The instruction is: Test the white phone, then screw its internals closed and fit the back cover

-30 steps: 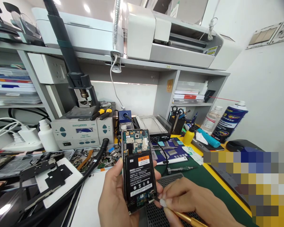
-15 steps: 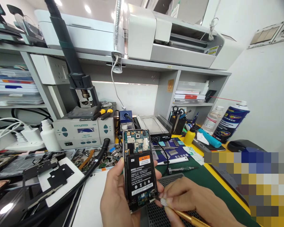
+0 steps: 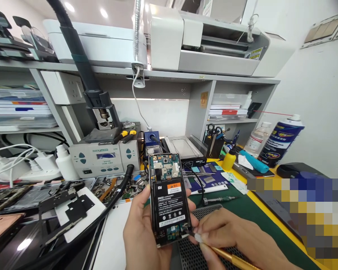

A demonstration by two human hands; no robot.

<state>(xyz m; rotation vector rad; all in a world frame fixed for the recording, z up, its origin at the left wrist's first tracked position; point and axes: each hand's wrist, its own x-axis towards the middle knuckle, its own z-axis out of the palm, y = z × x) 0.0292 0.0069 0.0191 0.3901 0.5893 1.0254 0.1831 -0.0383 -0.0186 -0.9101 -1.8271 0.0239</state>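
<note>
My left hand [image 3: 142, 228] is wrapped round an opened smartphone [image 3: 163, 240], its back cover off and its inside facing me. Across the middle of the phone lies a black battery [image 3: 171, 210] with an orange-and-white label; the green circuit board [image 3: 166, 167] shows above it, and a smaller board [image 3: 171, 233] below. My right hand [image 3: 225, 230] pinches a slim gold-handled tool [image 3: 228, 257] with a pale collar and a thin dark tip. That tip meets the phone's lower right corner, where a small pale strip shows; exact contact is hard to make out.
A black perforated mat [image 3: 208, 213] lies beneath the hands on the green work mat [image 3: 239, 210]. A screwdriver [image 3: 221, 200] rests beyond. At left are a thick black hose [image 3: 101, 208], loose phone parts [image 3: 73, 213] and a rework station [image 3: 104, 159]; a spray can [image 3: 281, 140] stands right.
The view has shifted slightly, so the bench appears a little further right. Both hands keep their grips, and the tool tip stays at the phone's lower right corner.
</note>
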